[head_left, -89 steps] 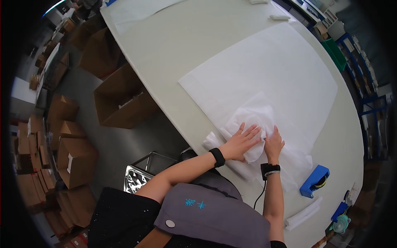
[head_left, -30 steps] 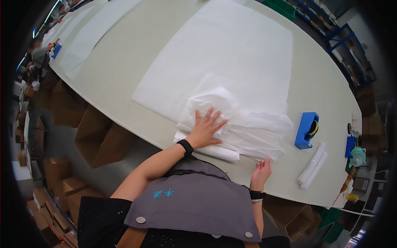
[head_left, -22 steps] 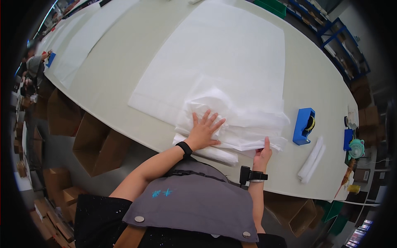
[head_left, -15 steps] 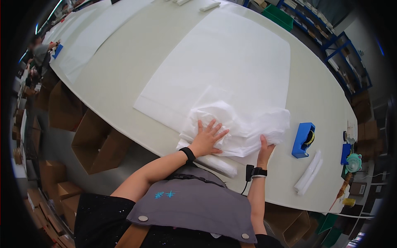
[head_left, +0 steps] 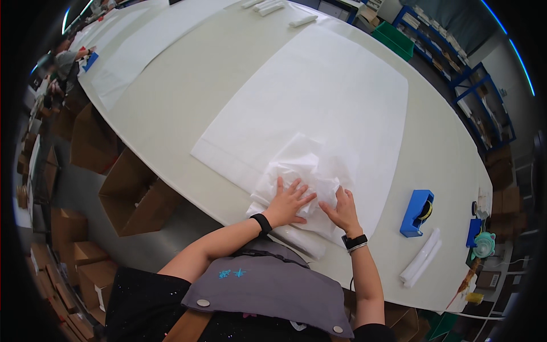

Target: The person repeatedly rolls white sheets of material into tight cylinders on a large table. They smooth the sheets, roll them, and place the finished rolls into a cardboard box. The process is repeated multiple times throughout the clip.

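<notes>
A bunch of thin, crumpled white plastic film (head_left: 299, 154) lies in front of me, on the near part of a large flat white sheet (head_left: 325, 91). My left hand (head_left: 289, 204) rests flat on the film, its fingers spread. At the film's right side is my right hand (head_left: 342, 212), thumb stretched away from the fingers and touching the bunched film between them. Its fingertips are partly lost against the white. Between my body and the film, a long white plastic-wrapped roll (head_left: 302, 240) lies along the table edge.
A blue tape dispenser (head_left: 417, 214) and a narrow white roll (head_left: 421, 257) are on the table (head_left: 176, 97) to my right. More rolls (head_left: 265, 7) lie at the far edge. Open cardboard boxes (head_left: 134, 196) stand below on the left. A person (head_left: 65, 60) works at the far left.
My right hand has moved left from the film's right end, bringing that end inward into a tighter bunch. My left hand remains spread on the film. The view has shifted slightly.
</notes>
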### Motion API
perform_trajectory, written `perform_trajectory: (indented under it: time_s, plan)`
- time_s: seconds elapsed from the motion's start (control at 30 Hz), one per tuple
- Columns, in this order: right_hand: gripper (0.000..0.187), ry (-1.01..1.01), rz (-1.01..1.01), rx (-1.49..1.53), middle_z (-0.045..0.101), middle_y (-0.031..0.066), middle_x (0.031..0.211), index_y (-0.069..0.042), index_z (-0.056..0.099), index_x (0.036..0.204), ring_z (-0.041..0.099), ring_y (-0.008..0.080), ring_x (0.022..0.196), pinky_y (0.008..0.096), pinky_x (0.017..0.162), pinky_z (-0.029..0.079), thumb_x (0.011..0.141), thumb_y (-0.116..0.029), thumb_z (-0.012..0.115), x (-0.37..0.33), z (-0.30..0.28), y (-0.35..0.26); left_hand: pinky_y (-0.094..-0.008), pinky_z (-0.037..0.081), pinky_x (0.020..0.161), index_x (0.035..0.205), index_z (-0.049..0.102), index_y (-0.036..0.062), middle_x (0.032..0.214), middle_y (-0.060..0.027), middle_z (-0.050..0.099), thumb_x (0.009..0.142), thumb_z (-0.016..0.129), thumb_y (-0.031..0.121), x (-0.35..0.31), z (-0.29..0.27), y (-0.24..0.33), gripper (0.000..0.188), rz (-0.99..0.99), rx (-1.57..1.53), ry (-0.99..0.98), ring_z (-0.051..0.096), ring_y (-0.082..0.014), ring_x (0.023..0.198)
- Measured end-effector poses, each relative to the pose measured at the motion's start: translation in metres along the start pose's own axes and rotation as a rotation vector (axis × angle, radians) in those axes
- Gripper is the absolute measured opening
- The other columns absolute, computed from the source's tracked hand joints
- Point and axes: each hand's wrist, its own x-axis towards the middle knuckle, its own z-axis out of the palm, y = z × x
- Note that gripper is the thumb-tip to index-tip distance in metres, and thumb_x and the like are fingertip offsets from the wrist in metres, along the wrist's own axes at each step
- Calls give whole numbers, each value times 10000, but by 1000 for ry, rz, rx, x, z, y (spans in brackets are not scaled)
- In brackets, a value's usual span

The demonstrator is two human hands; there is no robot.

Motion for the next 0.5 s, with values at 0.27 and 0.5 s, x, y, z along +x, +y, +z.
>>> perform_trajectory:
  time_s: [0.27,0.5]
  plan:
    - [908,356,20,-355,537,137,1398,-72,313,1551,505,331,1277,624,1110,282,793,-339,736,23,25,18,-806,170,1056,1540,398,290,1515,-74,439,738,749,638,0,4,0,942,5,8,52,291,-350,1467]
    - [800,130,147,-207,617,121,1269,-150,418,1511,524,318,1237,650,1140,228,765,-238,692,21,8,23,-800,172,1061,1522,418,287,1488,-75,459,734,775,595,2,3,0,919,-32,-11,75,313,-346,1448]
